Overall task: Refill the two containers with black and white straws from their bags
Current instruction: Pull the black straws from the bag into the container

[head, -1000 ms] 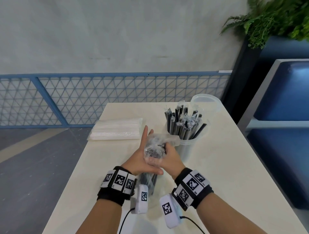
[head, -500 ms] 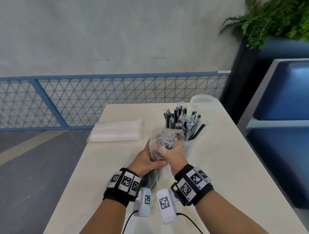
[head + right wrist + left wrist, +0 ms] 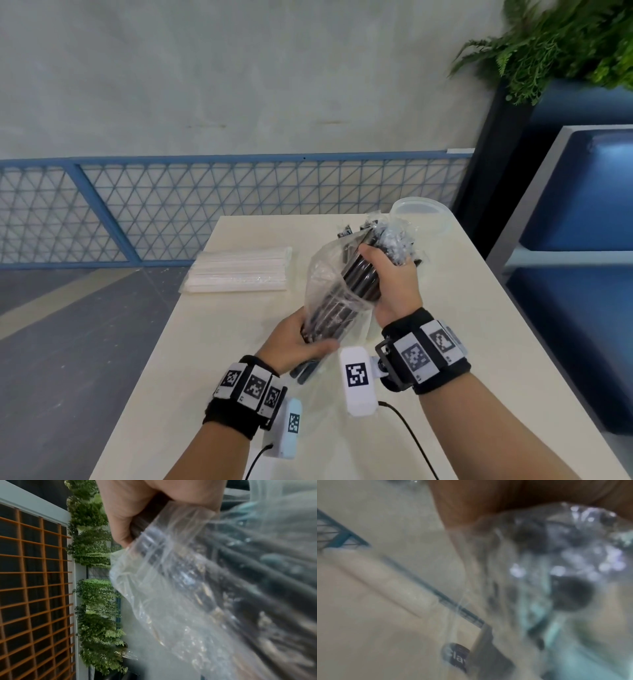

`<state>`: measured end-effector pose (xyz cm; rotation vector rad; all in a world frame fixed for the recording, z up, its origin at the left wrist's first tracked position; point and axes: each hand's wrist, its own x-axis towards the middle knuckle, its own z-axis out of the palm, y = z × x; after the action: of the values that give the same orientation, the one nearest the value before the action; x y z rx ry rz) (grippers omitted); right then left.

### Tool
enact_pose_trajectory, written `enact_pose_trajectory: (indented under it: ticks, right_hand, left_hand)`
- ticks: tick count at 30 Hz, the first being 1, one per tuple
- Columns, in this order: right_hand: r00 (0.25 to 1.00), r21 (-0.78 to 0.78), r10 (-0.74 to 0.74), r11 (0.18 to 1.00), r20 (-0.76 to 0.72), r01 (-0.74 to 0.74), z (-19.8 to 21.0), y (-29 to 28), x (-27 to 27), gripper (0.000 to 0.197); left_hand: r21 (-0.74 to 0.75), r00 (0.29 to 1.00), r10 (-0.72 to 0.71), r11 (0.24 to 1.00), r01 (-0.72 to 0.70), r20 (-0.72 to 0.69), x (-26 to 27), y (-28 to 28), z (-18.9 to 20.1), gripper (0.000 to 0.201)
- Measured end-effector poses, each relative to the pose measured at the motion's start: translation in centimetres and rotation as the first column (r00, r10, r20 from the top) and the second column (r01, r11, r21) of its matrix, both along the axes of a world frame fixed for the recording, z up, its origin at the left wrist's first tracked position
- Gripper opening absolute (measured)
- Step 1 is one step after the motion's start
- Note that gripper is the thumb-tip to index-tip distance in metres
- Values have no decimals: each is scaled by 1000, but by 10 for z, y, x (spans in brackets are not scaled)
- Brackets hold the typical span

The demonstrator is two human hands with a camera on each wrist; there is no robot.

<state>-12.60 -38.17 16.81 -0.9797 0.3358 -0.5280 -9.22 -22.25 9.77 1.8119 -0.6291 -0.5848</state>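
My left hand [image 3: 299, 339] grips the lower end of a clear bag [image 3: 325, 291] of black straws, tilted above the table. My right hand [image 3: 385, 274] is wrapped round the bundle of black straws [image 3: 363, 277] where it sticks out of the bag's open mouth. The wrapped straw tips [image 3: 394, 240] point toward the far right. Behind them, the container of black straws [image 3: 344, 231] is mostly hidden. An empty clear container [image 3: 423, 214] stands at the table's far right corner. The right wrist view shows my right hand [image 3: 137, 507] on the straws [image 3: 257, 574] inside the bag [image 3: 163, 588].
A sealed bag of white straws [image 3: 239, 270] lies flat at the far left of the beige table [image 3: 496, 342], blurred in the left wrist view [image 3: 382, 582]. A blue mesh fence runs behind the table, with blue seating and a plant at the right.
My right hand has drawn the black straw bundle up and to the right, partly out of the bag. My left hand has slid down to the bag's lower end.
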Motion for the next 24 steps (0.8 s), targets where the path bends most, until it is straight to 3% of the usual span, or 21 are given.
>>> enact_pose_trajectory:
  ticks: [2, 4, 8, 10, 12, 14, 19, 24]
  right_hand:
    - [1000, -13, -3, 1000, 3, 3, 1, 0, 2, 34]
    - [998, -53, 69, 996, 12, -68, 0, 1, 2, 44]
    - [913, -166, 404, 898, -51, -407, -12, -4, -3, 70]
    - [876, -191, 475, 855, -83, -482, -21, -2, -7, 62]
    - [900, -165, 426, 885, -90, -435, -26, 4, -10, 36]
    - [936, -139, 336, 927, -104, -348, -27, 10, -10, 25]
    - [964, -50, 206, 975, -170, -218, -23, 12, -7, 17]
    - [987, 46, 112, 993, -116, -107, -2, 1, -7, 32]
  left_hand:
    - [17, 994, -31, 999, 29, 103, 0, -2, -2, 51]
    - [-47, 992, 19, 999, -13, 128, 1, -4, -4, 52]
    - [-124, 1000, 6, 992, -7, -3, 5, 0, -6, 52]
    - [-113, 999, -44, 993, 41, -27, 5, 1, -4, 51]
    - [-97, 997, -67, 993, 64, -26, 5, 1, -5, 50]
    - [-86, 997, -71, 994, 69, -20, 3, 1, -6, 51]
    - [-64, 997, -64, 996, 61, -42, 2, 2, -11, 46]
    - [-70, 994, -42, 997, 35, -100, 8, 8, -20, 51]
